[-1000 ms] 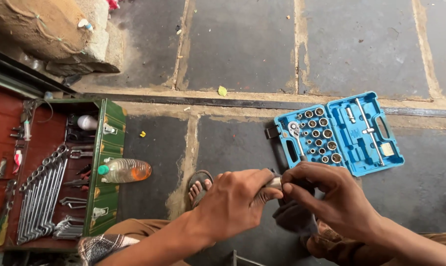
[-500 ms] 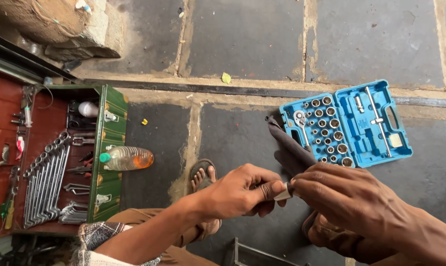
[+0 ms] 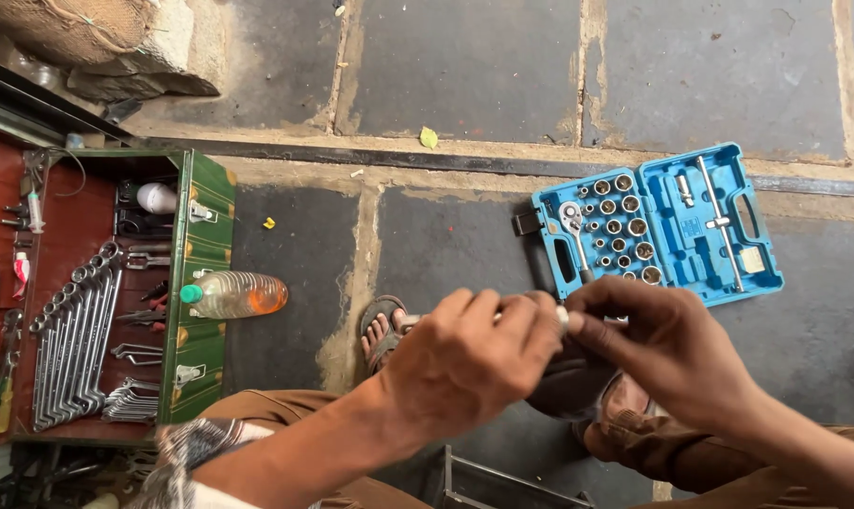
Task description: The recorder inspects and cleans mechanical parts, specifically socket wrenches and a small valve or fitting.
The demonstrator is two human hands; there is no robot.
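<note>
Left hand (image 3: 469, 363) and right hand (image 3: 667, 344) met at fingertips, both pinched on 1 small silvery socket (image 3: 563, 320) above the lap; seemingly mid-fitting, not yet seated; blue socket case (image 3: 757, 273) open beyond, ratchet (image 3: 574, 231) untouched inside.

Light: even, soft daylight, moderately bright.
Shadows: faint, diffuse on the stone floor (image 3: 464, 66).
Glare: none strong.
Focus: sharp overall; hands slightly soft.
Distortion: mild wide-angle bending at edges.
</note>
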